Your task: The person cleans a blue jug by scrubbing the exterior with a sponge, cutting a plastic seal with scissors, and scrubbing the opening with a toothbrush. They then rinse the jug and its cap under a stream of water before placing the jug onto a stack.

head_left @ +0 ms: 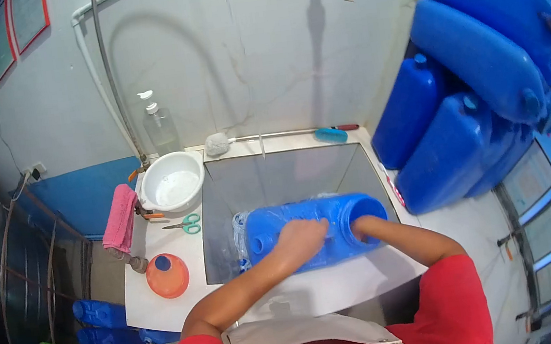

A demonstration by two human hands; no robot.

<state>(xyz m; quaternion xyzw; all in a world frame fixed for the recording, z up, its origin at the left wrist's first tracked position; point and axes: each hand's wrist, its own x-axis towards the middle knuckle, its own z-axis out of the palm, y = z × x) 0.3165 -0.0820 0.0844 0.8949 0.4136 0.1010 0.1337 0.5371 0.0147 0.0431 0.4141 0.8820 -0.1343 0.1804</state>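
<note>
A big blue plastic water jug (270, 222) lies on its side over the sink (239, 180), its wide round mouth turned to the right. My left hand (303, 237) is closed on the top of the jug, around its handle area. Through the mouth reaches my right hand (362, 227), with its fingers hidden inside. Clear plastic wrap shows on the jug's surface, and white-blue netting or cord (240, 235) sits by its left end.
Left of the sink are a white basin (172, 182), green-handled scissors (190, 224), an orange jug (167, 276) and a pink towel (120, 217). Along the back ledge lie a long-handled brush (217, 145) and a blue brush (331, 135). Blue jerrycans (437, 145) are stacked at right.
</note>
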